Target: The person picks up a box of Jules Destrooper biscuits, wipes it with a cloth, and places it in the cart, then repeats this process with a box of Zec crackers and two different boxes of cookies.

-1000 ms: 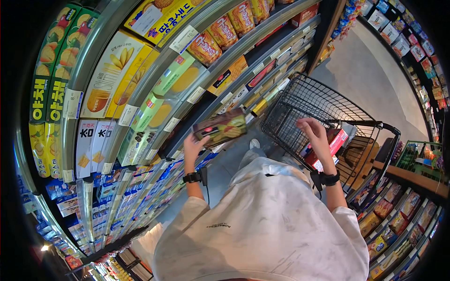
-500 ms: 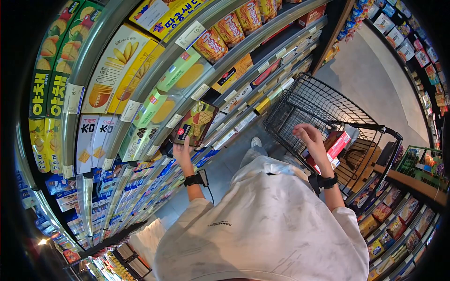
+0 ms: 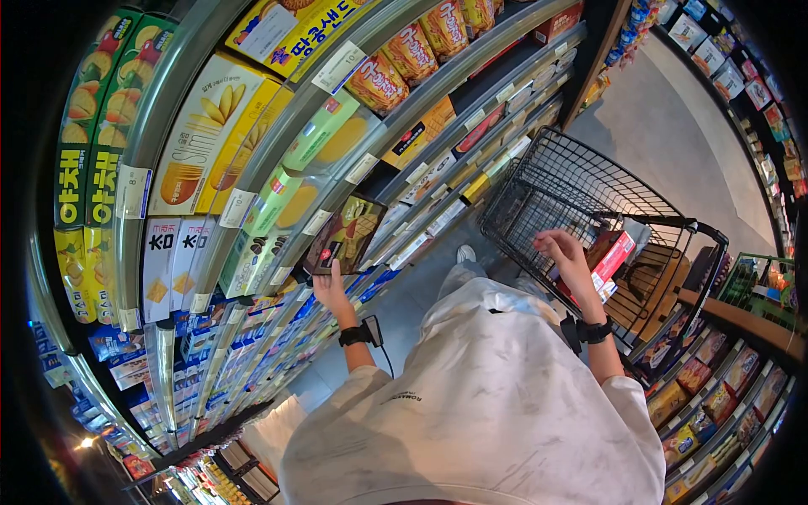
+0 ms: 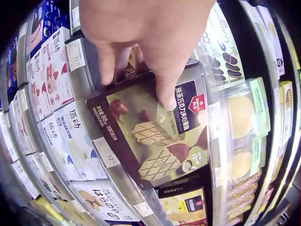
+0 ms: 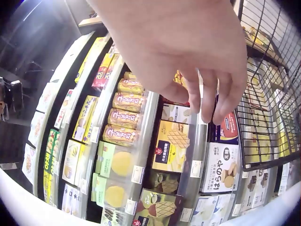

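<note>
My left hand (image 3: pixel 332 293) grips a brown-and-green box of wafers (image 3: pixel 347 234) by its near end, at the front of a shelf. In the left wrist view the thumb lies on the printed face of the wafer box (image 4: pixel 162 141), while other fingers reach over its edge and are partly hidden. A yellow wafer box (image 4: pixel 186 207) stands beside it on the same shelf. My right hand (image 3: pixel 568 263) hangs by the side of the black shopping cart (image 3: pixel 589 168), its fingers loosely bent with nothing in them.
Inside the cart lies a red-and-white box (image 3: pixel 612 259). Shelves of boxed snacks, with price tags (image 4: pixel 106 151) along their edges, rise on the left. Another snack shelf (image 3: pixel 715 396) stands at the lower right. Grey floor (image 3: pixel 673 135) runs ahead beyond the cart.
My left hand has carried the wafer box from over the aisle leftward to the shelf front, turning it to line up with the row. My right hand has barely moved.
</note>
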`<action>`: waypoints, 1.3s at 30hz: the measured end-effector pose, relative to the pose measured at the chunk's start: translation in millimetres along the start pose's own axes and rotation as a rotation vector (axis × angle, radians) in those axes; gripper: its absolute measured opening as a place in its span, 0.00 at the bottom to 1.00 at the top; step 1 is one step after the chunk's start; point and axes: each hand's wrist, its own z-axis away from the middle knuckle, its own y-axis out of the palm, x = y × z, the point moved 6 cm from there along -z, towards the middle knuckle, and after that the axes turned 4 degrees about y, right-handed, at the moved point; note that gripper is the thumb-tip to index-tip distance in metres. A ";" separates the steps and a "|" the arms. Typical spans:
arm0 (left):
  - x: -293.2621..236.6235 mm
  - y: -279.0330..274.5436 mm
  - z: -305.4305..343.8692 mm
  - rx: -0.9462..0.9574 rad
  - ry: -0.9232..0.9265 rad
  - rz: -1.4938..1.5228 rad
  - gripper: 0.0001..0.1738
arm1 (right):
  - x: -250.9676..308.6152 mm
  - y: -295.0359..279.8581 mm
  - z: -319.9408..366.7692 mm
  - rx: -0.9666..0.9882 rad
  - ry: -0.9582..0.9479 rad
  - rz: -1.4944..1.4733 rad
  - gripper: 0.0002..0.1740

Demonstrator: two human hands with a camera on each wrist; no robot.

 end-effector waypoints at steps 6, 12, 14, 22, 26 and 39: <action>-6.3 -0.4 2.9 0.084 -0.025 -0.093 0.25 | -5.6 22.4 -23.3 0.187 0.085 0.134 0.14; -11.1 12.0 -9.0 0.097 0.117 -0.086 0.24 | 14.5 108.1 -89.5 0.501 -0.086 0.299 0.18; -11.9 18.0 -15.7 0.149 0.125 -0.129 0.24 | 18.3 146.5 -111.0 0.510 -0.079 0.297 0.21; -20.7 34.1 -23.6 0.220 0.089 -0.077 0.23 | 10.1 254.3 -158.0 0.526 -0.225 0.366 0.43; -16.1 32.4 -28.5 0.239 0.029 -0.133 0.24 | 28.0 269.3 -139.1 0.465 -0.231 0.279 0.41; 17.4 30.7 -53.8 0.370 0.082 -0.192 0.25 | 43.4 276.0 -122.7 0.353 -0.404 0.314 0.43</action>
